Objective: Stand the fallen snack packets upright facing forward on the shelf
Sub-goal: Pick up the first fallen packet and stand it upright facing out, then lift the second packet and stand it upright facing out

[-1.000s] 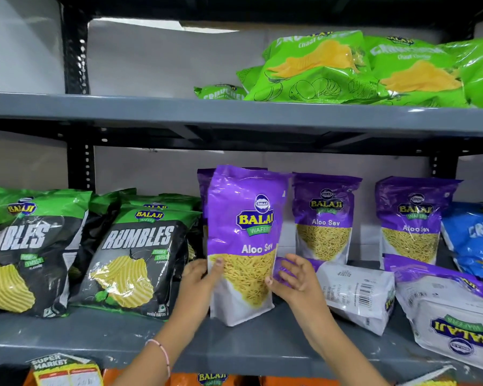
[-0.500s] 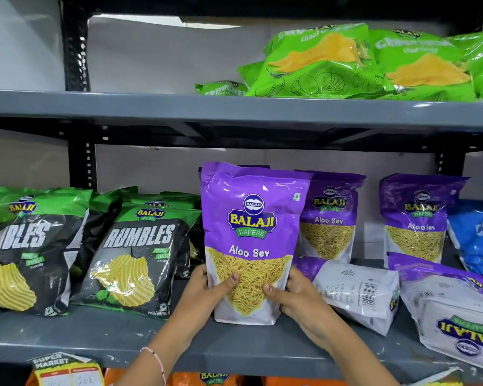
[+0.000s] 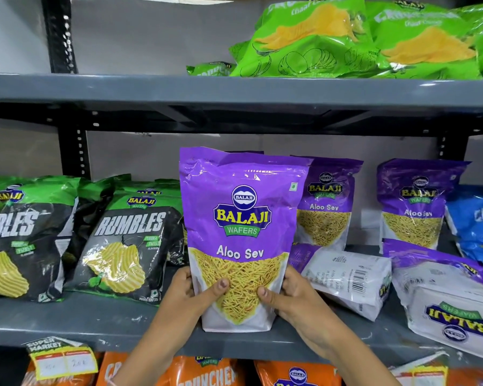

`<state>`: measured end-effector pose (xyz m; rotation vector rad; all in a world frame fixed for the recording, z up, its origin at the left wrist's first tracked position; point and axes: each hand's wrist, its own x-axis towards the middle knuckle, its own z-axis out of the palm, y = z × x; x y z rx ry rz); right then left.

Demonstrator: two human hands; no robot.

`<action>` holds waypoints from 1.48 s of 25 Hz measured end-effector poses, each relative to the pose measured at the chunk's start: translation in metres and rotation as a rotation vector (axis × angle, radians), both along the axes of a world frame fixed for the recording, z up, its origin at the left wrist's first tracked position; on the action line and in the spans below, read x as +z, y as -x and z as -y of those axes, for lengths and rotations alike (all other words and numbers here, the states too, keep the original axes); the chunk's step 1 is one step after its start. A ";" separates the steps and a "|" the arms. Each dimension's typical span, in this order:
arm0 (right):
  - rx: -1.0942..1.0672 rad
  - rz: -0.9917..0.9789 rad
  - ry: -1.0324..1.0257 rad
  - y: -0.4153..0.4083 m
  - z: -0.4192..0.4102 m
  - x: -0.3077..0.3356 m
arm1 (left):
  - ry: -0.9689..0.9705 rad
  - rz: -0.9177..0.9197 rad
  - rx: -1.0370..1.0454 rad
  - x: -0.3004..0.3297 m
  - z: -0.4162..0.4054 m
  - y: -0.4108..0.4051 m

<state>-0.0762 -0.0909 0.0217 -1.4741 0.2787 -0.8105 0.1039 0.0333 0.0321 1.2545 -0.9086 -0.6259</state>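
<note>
Packet (image 3: 241,235) is held upright, front forward, on the shelf (image 3: 95,321), gripped by left hand (image 3: 191,293) and right hand (image 3: 296,298). Two fallen packets (image 3: 346,280) (image 3: 441,299) are left lying at right.

A single head-worn camera faces the middle shelf (image 3: 101,324) straight on, from close range. It tilts slightly downward.

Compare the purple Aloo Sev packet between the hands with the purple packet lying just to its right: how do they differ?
The held Aloo Sev packet stands upright; the lying packet rests on its side. The held packet shows its front with logo; the lying packet shows its white back with a barcode. The left hand and right hand grip the held packet; the lying packet is untouched. Both are purple and white and sit on the same shelf.
</note>
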 end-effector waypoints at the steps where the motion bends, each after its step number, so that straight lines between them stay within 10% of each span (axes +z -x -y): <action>1: 0.006 0.002 0.006 0.000 -0.002 0.001 | -0.001 0.009 -0.011 0.001 -0.001 0.002; 8: -0.342 -0.078 0.227 0.041 0.002 0.053 | 0.274 0.077 0.413 0.002 -0.020 0.042; 12: -0.822 -0.402 0.530 0.081 0.079 0.099 | -0.024 -0.312 -0.164 0.017 0.020 0.124; 18: -0.623 -1.155 0.528 0.110 0.118 0.068 | -0.228 -0.633 -0.239 0.014 0.098 0.166; 24: -0.620 -1.019 0.552 0.141 0.100 0.067 | -0.113 -0.467 -0.154 0.004 0.127 0.188; 32: -0.551 -0.215 0.139 0.165 0.093 0.018 | 0.230 0.014 -0.087 0.012 0.127 0.186; 37: -0.652 0.045 -0.021 0.157 0.096 0.034 | 0.171 -0.196 0.031 0.035 0.155 0.156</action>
